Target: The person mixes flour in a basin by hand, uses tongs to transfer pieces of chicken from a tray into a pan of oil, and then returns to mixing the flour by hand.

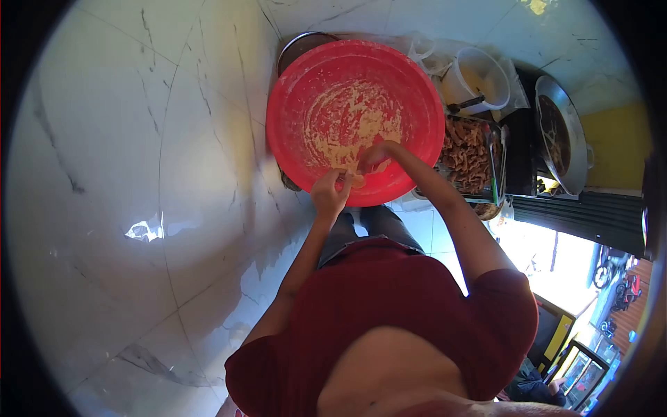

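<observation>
A large red basin (281, 115) stands in front of me, its inside smeared with pale, crumbly flour or dough (358, 115). At the near side of the basin, my left hand (328, 194) is closed in a pinch on a small pale piece of dough (358, 181). My right hand (376, 154) reaches in from the right, just beside the left one. Its fingers are curled downward close to that piece; what they hold, if anything, is too small to make out.
Right of the basin is a glass-sided tray of brown fried strips (465, 156), with tongs (504, 149) at its edge. Behind it stands a white bucket (497, 73) with a dark handle across it. Farther right, a wide pan (578, 132) holds dark liquid. A marble-patterned wall (139, 174) is at left.
</observation>
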The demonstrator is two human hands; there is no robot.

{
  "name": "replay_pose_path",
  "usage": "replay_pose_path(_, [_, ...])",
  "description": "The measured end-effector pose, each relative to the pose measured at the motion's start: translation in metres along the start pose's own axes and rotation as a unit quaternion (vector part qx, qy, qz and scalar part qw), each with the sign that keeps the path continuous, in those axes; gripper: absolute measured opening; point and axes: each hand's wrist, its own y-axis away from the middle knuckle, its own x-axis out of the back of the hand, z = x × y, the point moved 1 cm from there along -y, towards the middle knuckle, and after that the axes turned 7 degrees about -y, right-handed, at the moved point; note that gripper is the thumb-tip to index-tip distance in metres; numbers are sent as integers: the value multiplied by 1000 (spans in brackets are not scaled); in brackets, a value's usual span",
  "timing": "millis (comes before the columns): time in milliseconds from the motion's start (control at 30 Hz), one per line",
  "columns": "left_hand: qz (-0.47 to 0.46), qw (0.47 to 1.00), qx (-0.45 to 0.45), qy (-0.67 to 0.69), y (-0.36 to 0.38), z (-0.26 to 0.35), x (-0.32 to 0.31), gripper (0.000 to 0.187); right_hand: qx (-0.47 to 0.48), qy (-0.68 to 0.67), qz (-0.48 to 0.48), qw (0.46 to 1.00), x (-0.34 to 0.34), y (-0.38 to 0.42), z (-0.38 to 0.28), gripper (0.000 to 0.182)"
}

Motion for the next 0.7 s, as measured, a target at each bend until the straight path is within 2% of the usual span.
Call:
replay_pose_path(67, [-9, 1000, 7, 0, 2, -2, -1, 16, 38, -16, 21, 999, 5, 10, -2, 32])
replay_pose_path(167, [-14, 1000, 10, 9, 1, -1, 0, 16, 29, -77, 32, 996, 7, 21, -9, 36])
replay_pose_path(267, [-9, 1000, 8, 17, 2, 0, 1, 16, 38, -16, 75, 996, 27, -3, 12, 42])
replay_pose_path(367, [-19, 1000, 0, 9, 1, 0, 4, 16, -78, 135, 258, 953, 36, -1, 3, 43])
replay_pose_path(467, [-8, 999, -19, 25, -1, 2, 6, 18, -17, 233, 459, 857, 13, 12, -13, 37])
replay_pose_path(567, [15, 999, -42, 14, 3, -5, 2, 19, 187, 223, 410, 864, 11, -17, -18, 40])
replay_pose_path(667, [19, 999, -47, 10, 4, -8, -1, 20, 201, 251, 393, 862, -7, -34, -36, 41])
replay_pose_path(700, [19, 999, -47, 12, 4, -8, -1, 21, 172, 266, 385, 867, -12, -36, -42, 40])
